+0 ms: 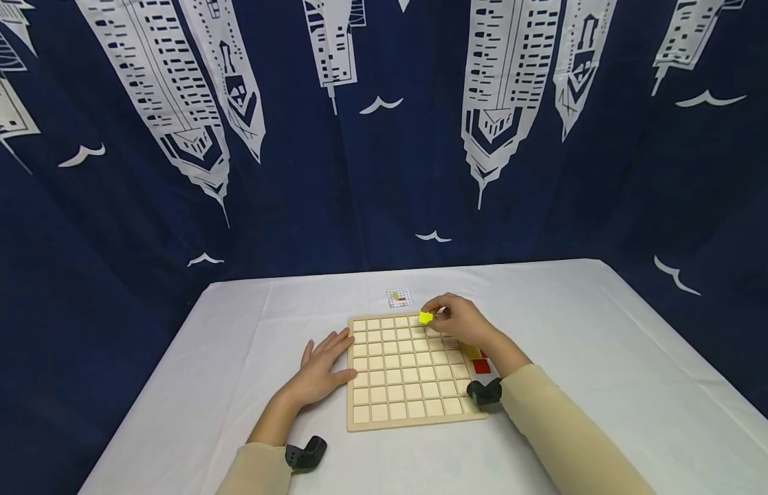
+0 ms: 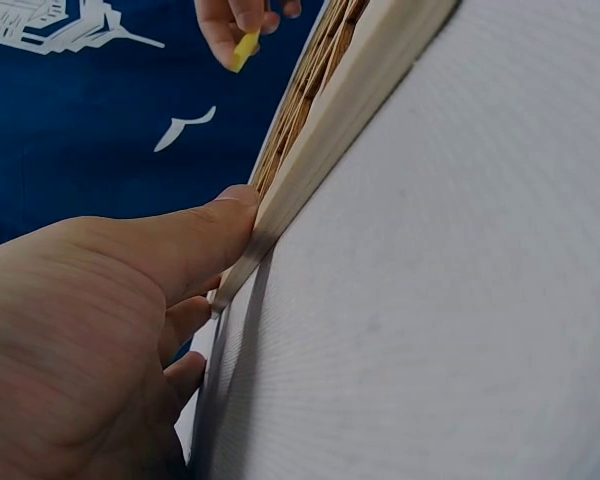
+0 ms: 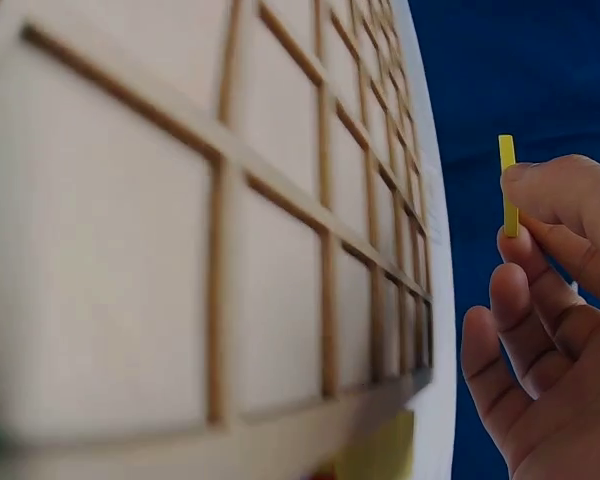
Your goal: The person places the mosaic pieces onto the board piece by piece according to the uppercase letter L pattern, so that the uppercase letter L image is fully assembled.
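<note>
pinching yellow tile (image 1: 425,318) with right fingers (image 3: 565,195), left fingers (image 1: 342,346) outstretched against gridded board (image 1: 391,359), white-covered table (image 1: 606,385), navy skyline-print curtain (image 1: 371,179)

Sleeves, one pair: left sleeve (image 1: 255,471) and right sleeve (image 1: 566,430) — pale beige, plain, long, ending at the wrist. Wrist units, one pair: left unit (image 1: 306,454) and right unit (image 1: 485,392) — black, compact, bent in outline; fine markings too small to read. Left hand (image 1: 322,375), right hand (image 1: 461,322): bare, ungloved.
</note>
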Tool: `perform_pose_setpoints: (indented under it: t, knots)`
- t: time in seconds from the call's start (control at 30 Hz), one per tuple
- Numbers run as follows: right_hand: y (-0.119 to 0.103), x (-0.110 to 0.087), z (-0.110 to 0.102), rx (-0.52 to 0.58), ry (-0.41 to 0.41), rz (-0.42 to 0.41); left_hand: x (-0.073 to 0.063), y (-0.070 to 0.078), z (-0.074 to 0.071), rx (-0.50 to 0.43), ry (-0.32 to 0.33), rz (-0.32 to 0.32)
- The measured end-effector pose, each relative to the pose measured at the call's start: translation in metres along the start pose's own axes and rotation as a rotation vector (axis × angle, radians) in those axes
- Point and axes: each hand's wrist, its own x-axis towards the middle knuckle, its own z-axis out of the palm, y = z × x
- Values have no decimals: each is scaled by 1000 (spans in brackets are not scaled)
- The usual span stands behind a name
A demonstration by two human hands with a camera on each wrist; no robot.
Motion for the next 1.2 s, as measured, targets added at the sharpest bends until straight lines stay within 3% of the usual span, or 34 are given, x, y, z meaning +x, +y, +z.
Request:
perform_pose_setpoints:
  t: [0.6, 1.2]
  knots:
    - [-22, 11, 35, 33, -124, -153, 0, 1, -4, -14, 4, 5]
    - [-31, 17, 52, -115, -84, -105, -2, 1, -3, -1, 3, 7]
